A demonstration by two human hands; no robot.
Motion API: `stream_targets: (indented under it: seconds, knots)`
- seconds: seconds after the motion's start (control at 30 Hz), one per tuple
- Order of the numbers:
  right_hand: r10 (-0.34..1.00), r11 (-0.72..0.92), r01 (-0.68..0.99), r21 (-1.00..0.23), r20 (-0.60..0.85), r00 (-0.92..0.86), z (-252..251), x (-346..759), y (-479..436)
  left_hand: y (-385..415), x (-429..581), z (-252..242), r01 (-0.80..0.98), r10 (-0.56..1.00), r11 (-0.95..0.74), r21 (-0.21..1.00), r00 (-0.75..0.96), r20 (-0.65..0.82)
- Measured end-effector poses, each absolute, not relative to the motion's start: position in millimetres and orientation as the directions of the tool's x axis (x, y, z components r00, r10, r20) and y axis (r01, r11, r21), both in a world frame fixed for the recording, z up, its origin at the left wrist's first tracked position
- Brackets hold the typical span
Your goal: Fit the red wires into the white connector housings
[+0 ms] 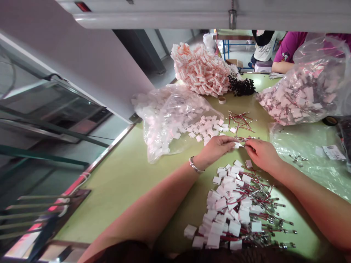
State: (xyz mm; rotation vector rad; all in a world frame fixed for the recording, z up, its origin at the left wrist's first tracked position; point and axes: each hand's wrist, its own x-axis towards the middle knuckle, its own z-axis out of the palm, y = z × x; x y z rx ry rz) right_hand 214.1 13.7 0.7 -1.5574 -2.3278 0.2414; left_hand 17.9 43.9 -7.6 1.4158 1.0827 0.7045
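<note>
My left hand [219, 148] pinches a small white plastic connector housing [237, 145] between thumb and fingers. Facing it, my right hand [260, 152] is closed on a thin wire with a metal terminal, its tip meeting the housing; how far it sits inside I cannot tell. Just beyond the hands lie loose red wires [241, 122] with metal ends. A heap of white housings with red wires attached [233, 197] spreads below my hands, towards my body. Loose white housings [207, 126] spill from a clear plastic bag [175, 120] to the left.
A large pile of pinkish-white parts [203, 69] stands at the back beside black pieces [242, 86] and a tape roll [222, 99]. Another filled clear bag [301, 96] is at the right, above a flat plastic sheet [307, 157]. A person in a purple sleeve [292, 47] sits across the green table [109, 182].
</note>
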Motion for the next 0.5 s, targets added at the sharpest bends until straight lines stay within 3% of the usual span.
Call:
stream_targets:
  seconds: [0.5]
  knots:
    - [0.913, 0.403, 0.874, -0.270, 0.049, -0.406, -8, 214, 3, 36, 22, -12, 0.375, 0.870, 0.012, 0.927, 0.454, -0.195]
